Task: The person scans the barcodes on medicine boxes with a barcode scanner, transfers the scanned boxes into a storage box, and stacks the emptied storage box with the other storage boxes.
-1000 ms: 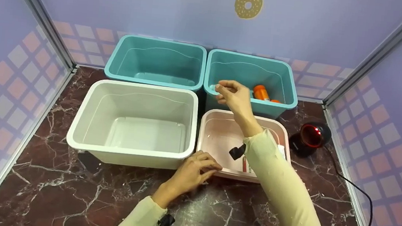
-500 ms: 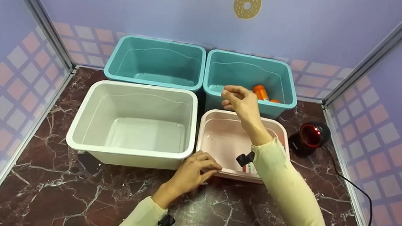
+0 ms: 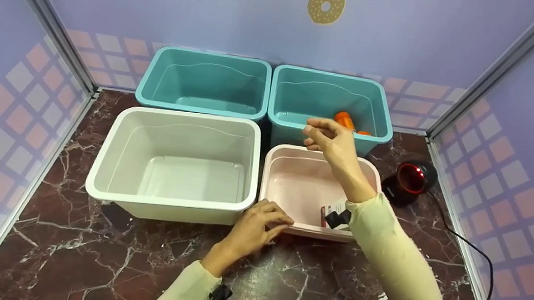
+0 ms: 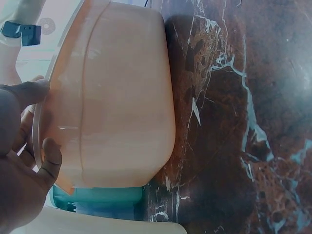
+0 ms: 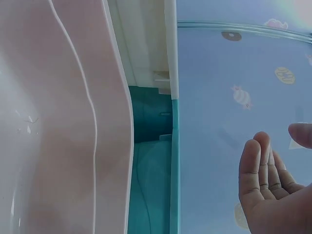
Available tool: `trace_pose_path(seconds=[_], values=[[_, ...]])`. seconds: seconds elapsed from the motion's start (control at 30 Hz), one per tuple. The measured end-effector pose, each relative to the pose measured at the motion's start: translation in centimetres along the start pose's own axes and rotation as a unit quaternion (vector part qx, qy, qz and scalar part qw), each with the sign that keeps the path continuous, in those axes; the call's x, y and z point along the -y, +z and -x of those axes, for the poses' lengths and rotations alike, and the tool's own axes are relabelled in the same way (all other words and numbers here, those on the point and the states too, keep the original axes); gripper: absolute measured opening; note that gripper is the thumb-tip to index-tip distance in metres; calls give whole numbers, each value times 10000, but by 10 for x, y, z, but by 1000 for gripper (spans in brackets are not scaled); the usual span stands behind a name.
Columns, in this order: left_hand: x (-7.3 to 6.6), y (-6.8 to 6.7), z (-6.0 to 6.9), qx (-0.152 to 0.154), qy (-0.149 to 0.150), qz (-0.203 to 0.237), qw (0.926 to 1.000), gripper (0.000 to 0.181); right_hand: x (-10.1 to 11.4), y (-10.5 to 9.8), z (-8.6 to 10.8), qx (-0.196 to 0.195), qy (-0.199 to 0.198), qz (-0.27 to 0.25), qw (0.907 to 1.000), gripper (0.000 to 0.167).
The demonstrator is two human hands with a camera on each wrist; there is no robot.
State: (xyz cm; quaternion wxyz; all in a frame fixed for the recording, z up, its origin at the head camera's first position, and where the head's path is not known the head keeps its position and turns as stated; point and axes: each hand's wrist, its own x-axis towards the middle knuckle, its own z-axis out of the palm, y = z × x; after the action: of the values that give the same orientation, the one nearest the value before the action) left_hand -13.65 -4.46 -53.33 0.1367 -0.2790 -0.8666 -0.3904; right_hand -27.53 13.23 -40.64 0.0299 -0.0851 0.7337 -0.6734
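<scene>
My left hand [image 3: 255, 225] grips the front left corner of the pink bin [image 3: 272, 224]; in the left wrist view its fingers [image 4: 34, 90] lie across the rim on both sides. Above the back of that bin is my right hand [image 3: 336, 144], in front of the right teal bin [image 3: 289, 125]. Nothing is in it: the right wrist view shows straight fingers [image 5: 251, 170] with the thumb apart. A red-and-white box [image 3: 335, 208] lies in the pink bin, partly hidden by the right wrist's camera. Orange bottles [image 3: 344, 120] lie in the right teal bin.
A white bin [image 3: 169, 202] stands to the left of the pink one. Behind it is a second teal bin [image 3: 202, 111]. A black device [image 3: 406, 183] with a red light and a cable [image 3: 471, 243] sits at the right. Patterned walls [image 3: 241, 15] enclose the marbled table [image 3: 90, 260].
My right hand has moved to the right and back toward me from over the right teal bin. More of the box in the pink bin shows. My left hand stays on the rim.
</scene>
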Motion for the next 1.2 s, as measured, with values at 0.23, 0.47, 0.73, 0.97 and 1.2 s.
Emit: trace_pose_path(seconds=[0.23, 0.47, 0.73, 0.97, 1.2], values=[[-1, 1, 1, -50, 29, 36, 10000, 12, -3, -14, 9, -35, 73, 33, 10000, 35], [0, 1, 1, -51, 15, 34, 10000, 12, -7, -31, 22, -81, 160, -23, 9998, 42], [0, 2, 1, -71, -8, 54, 10000, 13, -7, -49, 37, -180, 33, 26, 9998, 33], [-1, 2, 1, -40, -82, 50, 9999, 13, -12, -64, 50, -290, 75, 128, 9995, 33], [-2, 2, 2, -103, -44, -58, 9999, 13, -15, -79, 63, -371, 188, 76, 9991, 43]])
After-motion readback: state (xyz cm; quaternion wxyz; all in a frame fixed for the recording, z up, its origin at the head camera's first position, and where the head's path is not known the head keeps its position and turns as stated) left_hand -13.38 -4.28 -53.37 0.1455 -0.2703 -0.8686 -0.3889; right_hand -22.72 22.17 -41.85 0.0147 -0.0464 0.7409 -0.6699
